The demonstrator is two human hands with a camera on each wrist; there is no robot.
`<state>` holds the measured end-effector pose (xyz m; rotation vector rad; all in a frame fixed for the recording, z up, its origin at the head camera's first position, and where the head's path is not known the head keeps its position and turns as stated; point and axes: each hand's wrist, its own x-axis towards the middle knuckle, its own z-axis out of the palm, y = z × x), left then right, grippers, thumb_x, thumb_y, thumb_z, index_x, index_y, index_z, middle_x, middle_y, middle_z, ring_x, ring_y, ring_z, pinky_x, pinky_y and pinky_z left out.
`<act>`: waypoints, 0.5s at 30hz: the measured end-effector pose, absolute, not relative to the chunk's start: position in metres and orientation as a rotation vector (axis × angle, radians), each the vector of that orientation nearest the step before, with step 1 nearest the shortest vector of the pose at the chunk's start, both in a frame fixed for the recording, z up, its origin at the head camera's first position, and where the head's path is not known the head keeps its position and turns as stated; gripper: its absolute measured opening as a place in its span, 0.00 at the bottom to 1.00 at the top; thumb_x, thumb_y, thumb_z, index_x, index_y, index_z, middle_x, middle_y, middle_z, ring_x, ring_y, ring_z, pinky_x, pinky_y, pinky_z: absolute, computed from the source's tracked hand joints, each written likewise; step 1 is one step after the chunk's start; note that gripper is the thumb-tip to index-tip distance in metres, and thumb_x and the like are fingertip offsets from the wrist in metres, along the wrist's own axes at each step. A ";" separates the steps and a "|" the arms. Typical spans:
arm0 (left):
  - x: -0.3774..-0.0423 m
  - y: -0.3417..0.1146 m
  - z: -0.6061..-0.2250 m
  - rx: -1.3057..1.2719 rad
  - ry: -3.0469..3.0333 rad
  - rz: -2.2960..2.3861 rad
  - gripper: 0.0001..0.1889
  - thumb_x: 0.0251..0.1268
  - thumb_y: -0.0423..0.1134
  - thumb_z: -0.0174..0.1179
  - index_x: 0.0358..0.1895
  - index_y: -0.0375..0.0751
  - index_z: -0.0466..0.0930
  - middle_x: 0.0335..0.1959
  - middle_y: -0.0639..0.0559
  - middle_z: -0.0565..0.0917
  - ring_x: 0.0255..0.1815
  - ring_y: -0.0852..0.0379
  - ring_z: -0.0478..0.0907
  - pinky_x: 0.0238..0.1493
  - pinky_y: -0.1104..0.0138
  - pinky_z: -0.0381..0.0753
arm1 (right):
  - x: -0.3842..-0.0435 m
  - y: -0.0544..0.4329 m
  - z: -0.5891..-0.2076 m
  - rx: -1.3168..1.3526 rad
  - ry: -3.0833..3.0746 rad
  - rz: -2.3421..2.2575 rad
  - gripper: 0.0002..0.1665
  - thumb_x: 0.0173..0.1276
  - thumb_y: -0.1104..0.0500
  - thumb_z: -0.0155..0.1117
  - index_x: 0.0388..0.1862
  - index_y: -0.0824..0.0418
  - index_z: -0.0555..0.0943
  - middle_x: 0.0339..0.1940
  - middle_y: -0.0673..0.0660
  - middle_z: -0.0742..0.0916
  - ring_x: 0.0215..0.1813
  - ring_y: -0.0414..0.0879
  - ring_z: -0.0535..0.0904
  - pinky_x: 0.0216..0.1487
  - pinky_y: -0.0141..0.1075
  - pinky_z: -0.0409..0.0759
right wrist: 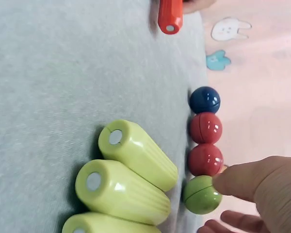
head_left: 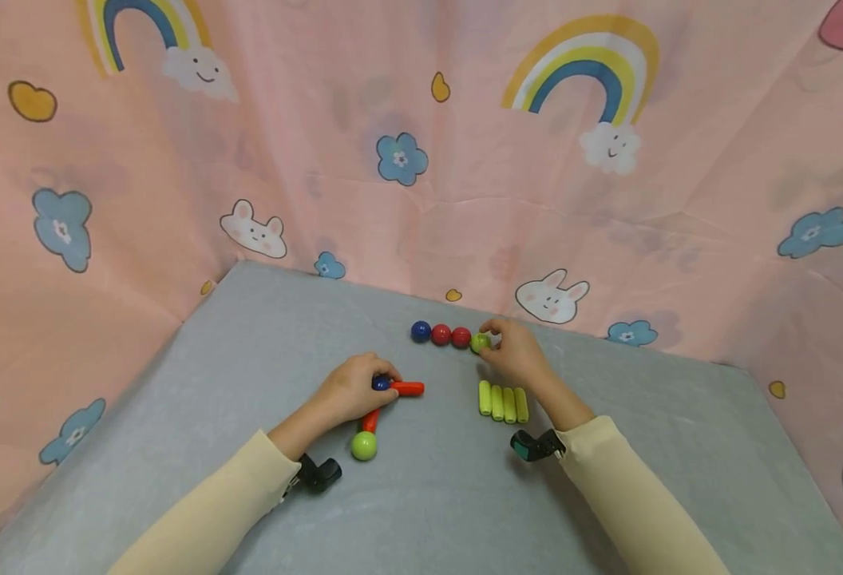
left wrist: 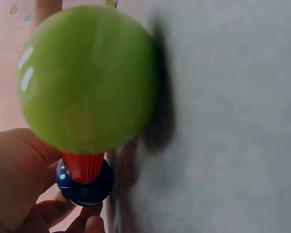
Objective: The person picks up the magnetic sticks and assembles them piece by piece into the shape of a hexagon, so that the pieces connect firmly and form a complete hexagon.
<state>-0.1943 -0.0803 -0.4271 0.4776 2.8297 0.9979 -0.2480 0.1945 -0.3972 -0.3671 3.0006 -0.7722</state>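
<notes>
Glossy green ball [head_left: 364, 446] nearest, our left hand [head_left: 350, 390] pinches a shiny blue ball [head_left: 381, 383], right hand [head_left: 518, 355] seemingly a far-edge lime ball [head_left: 480, 343], likely slippery: grip mid-sides.

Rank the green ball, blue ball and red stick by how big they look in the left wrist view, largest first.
1. Green ball, nearest the camera
2. Blue ball
3. Red stick, partly hidden

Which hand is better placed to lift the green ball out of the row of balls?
Probably the right: the right hand is touching that green ball, whereas the left hand is farther away and holding a blue ball.
</notes>
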 end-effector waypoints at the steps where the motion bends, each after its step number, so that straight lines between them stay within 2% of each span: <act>1: -0.194 -0.080 -0.427 0.462 2.828 0.999 0.08 0.56 0.42 0.68 0.40 0.52 0.87 0.39 0.56 0.82 0.40 0.57 0.75 0.46 0.62 0.76 | -0.250 0.194 -0.398 -0.359 2.998 -0.761 0.21 0.61 0.62 0.66 0.53 0.66 0.79 0.54 0.69 0.80 0.45 0.57 0.81 0.45 0.47 0.81; 4: -0.193 -0.080 -0.427 0.422 2.828 1.006 0.08 0.56 0.43 0.68 0.40 0.53 0.87 0.38 0.57 0.82 0.39 0.58 0.74 0.44 0.63 0.76 | -0.255 0.194 -0.401 -0.334 2.988 -0.751 0.23 0.61 0.63 0.67 0.55 0.66 0.78 0.56 0.69 0.80 0.48 0.59 0.81 0.47 0.49 0.80; 9: -0.191 -0.081 -0.429 0.405 2.806 1.047 0.07 0.56 0.43 0.68 0.39 0.53 0.87 0.42 0.56 0.83 0.44 0.57 0.76 0.49 0.60 0.77 | -0.257 0.194 -0.405 -0.285 2.976 -0.777 0.20 0.62 0.63 0.66 0.54 0.66 0.77 0.54 0.68 0.82 0.54 0.61 0.80 0.53 0.51 0.79; 15: -0.190 -0.083 -0.428 0.404 2.767 1.097 0.07 0.57 0.40 0.67 0.39 0.53 0.86 0.45 0.54 0.84 0.45 0.56 0.76 0.52 0.58 0.76 | -0.259 0.193 -0.409 -0.296 2.985 -0.789 0.18 0.62 0.63 0.66 0.51 0.66 0.77 0.50 0.68 0.84 0.51 0.60 0.82 0.51 0.51 0.80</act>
